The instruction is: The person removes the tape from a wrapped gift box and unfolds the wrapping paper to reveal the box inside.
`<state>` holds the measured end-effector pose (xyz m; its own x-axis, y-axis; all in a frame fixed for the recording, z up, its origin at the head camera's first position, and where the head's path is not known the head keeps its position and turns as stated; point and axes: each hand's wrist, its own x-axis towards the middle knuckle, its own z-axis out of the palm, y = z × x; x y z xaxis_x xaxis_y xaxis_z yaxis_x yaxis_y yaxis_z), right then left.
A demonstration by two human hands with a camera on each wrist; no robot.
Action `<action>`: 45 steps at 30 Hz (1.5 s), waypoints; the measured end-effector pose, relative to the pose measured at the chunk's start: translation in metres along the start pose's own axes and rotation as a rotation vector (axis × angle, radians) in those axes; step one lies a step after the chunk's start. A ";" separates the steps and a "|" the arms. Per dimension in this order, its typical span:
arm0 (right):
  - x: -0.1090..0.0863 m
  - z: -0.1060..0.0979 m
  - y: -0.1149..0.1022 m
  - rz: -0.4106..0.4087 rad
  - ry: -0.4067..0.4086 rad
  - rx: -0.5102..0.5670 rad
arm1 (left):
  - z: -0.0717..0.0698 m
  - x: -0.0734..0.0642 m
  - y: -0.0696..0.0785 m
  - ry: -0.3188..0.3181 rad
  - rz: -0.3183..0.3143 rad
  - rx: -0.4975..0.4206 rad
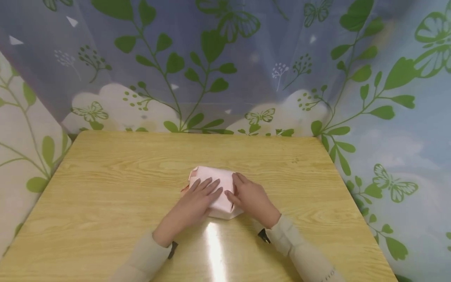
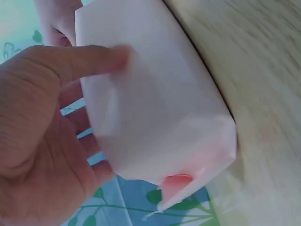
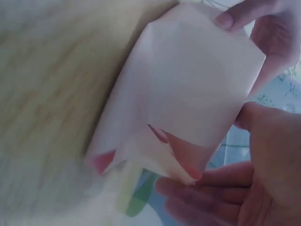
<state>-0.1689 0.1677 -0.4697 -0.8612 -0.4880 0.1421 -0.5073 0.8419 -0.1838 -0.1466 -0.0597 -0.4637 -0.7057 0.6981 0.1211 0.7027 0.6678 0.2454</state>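
A parcel wrapped in pale pink paper (image 1: 215, 174) lies on the wooden table, in front of the person. The left hand (image 1: 199, 199) rests on its top with the fingers spread; in the left wrist view its thumb (image 2: 96, 60) lies against the near face. At the parcel's right end is the right hand (image 1: 255, 199), its thumb touching the edge and its fingers at the end paper. In the right wrist view that end has a loose folded flap (image 3: 150, 155), standing partly away and showing a darker pink inside. What the paper wraps is hidden.
The wood-grain table (image 1: 105, 188) extends around the parcel on all sides. Behind it and at both sides hangs a cloth (image 1: 260, 78) printed with green leaves and butterflies. A bright light reflection lies on the table's near part.
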 end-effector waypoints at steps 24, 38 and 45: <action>-0.025 -0.015 -0.031 -0.040 0.035 -0.089 | 0.002 -0.002 0.009 0.042 -0.069 -0.148; -0.009 -0.013 -0.015 0.010 0.089 0.080 | 0.013 -0.001 0.004 0.038 -0.097 -0.088; 0.002 -0.002 -0.017 -0.001 0.039 0.084 | 0.012 0.000 0.001 0.047 -0.071 -0.138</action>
<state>-0.1621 0.1532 -0.4641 -0.8596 -0.4783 0.1796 -0.5105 0.8181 -0.2647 -0.1448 -0.0561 -0.4749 -0.7590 0.6354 0.1423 0.6340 0.6712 0.3842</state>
